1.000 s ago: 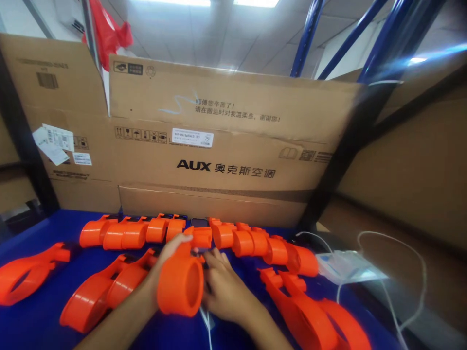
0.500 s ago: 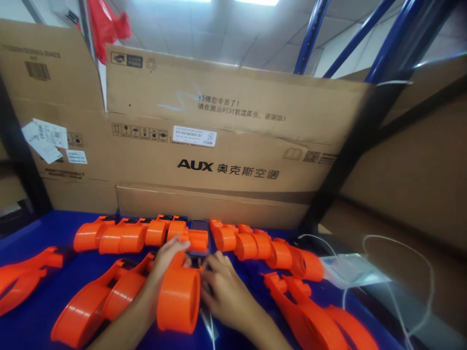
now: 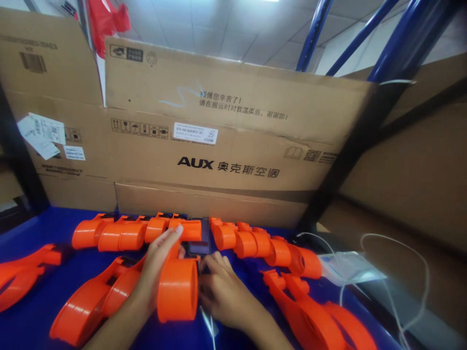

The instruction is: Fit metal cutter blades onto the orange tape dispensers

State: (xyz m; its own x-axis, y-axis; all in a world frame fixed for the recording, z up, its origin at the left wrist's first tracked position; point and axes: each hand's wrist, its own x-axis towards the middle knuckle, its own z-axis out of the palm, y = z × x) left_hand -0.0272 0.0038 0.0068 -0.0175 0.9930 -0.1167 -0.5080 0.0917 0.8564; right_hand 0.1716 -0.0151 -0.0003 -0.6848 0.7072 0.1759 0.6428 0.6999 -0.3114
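My left hand (image 3: 155, 265) wraps the side of an orange plastic part with a wide round ring (image 3: 177, 291), its fingers reaching toward the part's narrow far end. My right hand (image 3: 221, 291) rests against the ring's right side, fingers curled at a dark piece (image 3: 199, 248) by the part's neck. Whether the right hand grips the part or only touches it is hidden. The part lies on a blue table (image 3: 44, 311).
Rows of like orange parts lie behind (image 3: 120, 233), right (image 3: 273, 250), front left (image 3: 91, 304) and front right (image 3: 310, 316). A large AUX cardboard box (image 3: 226, 146) walls the back. A clear bag (image 3: 350, 267) and white cable (image 3: 419, 272) lie right.
The held orange part has shifted slightly forward toward the back row. My left hand's fingers have slid further up its neck. The view has tilted a little.
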